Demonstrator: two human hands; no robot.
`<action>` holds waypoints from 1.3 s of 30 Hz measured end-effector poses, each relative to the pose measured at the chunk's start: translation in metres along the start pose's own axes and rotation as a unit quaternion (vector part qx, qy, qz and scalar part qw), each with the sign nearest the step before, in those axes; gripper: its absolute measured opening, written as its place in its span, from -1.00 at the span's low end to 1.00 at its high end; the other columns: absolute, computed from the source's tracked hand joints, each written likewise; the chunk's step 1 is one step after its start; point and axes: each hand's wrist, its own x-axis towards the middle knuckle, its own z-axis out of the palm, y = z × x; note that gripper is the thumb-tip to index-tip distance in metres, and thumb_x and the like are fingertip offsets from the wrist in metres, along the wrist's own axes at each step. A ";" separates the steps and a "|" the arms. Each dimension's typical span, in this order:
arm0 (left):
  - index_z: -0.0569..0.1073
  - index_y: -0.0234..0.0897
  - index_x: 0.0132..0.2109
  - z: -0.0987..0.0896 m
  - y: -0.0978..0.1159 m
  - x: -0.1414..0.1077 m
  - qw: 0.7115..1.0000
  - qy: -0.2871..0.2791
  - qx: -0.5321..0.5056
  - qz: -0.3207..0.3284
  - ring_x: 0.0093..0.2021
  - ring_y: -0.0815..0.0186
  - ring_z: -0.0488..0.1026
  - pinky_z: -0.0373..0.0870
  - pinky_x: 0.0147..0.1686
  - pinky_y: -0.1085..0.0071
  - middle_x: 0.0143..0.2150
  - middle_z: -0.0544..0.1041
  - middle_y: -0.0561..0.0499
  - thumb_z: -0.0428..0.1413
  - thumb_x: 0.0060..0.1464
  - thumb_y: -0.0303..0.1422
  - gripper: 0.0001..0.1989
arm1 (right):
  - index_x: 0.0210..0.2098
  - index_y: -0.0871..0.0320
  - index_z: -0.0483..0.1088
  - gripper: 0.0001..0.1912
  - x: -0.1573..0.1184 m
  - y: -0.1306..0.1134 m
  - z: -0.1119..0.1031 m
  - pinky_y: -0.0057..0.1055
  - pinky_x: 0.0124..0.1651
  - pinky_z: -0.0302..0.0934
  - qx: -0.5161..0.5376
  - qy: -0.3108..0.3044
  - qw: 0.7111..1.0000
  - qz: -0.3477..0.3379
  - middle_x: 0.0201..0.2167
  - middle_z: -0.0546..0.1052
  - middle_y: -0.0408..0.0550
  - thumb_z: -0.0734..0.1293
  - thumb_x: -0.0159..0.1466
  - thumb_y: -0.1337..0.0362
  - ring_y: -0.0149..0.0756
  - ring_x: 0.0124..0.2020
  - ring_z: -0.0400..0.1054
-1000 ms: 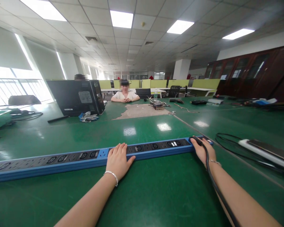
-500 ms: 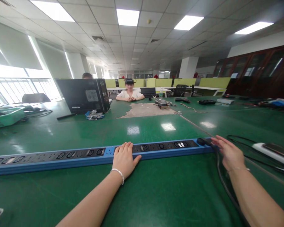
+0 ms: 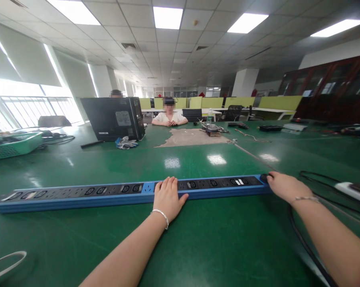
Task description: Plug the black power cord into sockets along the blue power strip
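Observation:
A long blue power strip point(image 3: 120, 202) with black outlet sections lies across the green table point(image 3: 216, 235). My left hand point(image 3: 167, 195) is closed over its middle, fingers on top and thumb along the front side. At the strip's right end, my right hand point(image 3: 289, 188) is closed on the black end of a power cord point(image 3: 265, 178). The fingertips press together there, and part of that end is hidden behind them. The black power cord point(image 3: 302, 239) runs from under my right wrist toward the front edge.
A computer case point(image 3: 112, 118) and gloves point(image 3: 126, 142) stand back left, beside a green basket point(image 3: 27, 144). A person point(image 3: 169, 117) sits opposite; another is partly hidden. A white device point(image 3: 347, 189) and black cables lie right. A bottle point(image 3: 209, 116) stands far back.
My right hand has gone from spread fingers beside the cord's end to a closed grip on it. My left hand stays on the strip. The whole view has shifted slightly.

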 end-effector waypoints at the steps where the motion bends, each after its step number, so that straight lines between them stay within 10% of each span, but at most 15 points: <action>1: 0.26 -0.33 0.13 0.000 0.000 0.000 1.000 0.001 0.000 0.000 0.19 0.10 0.16 0.02 0.14 0.11 0.16 0.32 -0.18 -0.06 0.08 -0.06 -0.44 | -0.45 0.20 0.41 -0.82 0.001 -0.006 -0.001 -0.18 -0.35 0.14 -0.050 -0.066 0.997 -0.001 -0.47 0.49 0.22 0.20 0.08 0.27 -0.07 -0.48 0.37; 4: 0.27 -0.33 0.12 0.000 0.000 -0.001 1.000 0.002 0.001 0.001 0.19 0.10 0.15 -0.01 0.15 0.10 0.16 0.31 -0.18 -0.07 0.09 -0.07 -0.44 | -0.35 0.25 0.37 -0.76 0.007 -0.024 -0.005 -0.10 -0.31 0.13 -0.145 -0.144 0.978 0.030 -0.39 0.48 0.34 0.11 0.14 0.29 0.01 -0.41 0.39; 39: 0.26 -0.34 0.13 -0.001 0.000 -0.001 1.000 -0.005 0.001 -0.004 0.18 0.12 0.16 0.03 0.12 0.15 0.17 0.30 -0.15 -0.08 0.09 -0.05 -0.43 | -0.14 0.26 0.25 -0.51 0.011 -0.040 -0.022 -0.09 -0.15 0.15 -0.180 -0.260 0.948 0.029 -0.11 0.40 0.35 -0.13 0.27 0.12 0.08 -0.11 0.34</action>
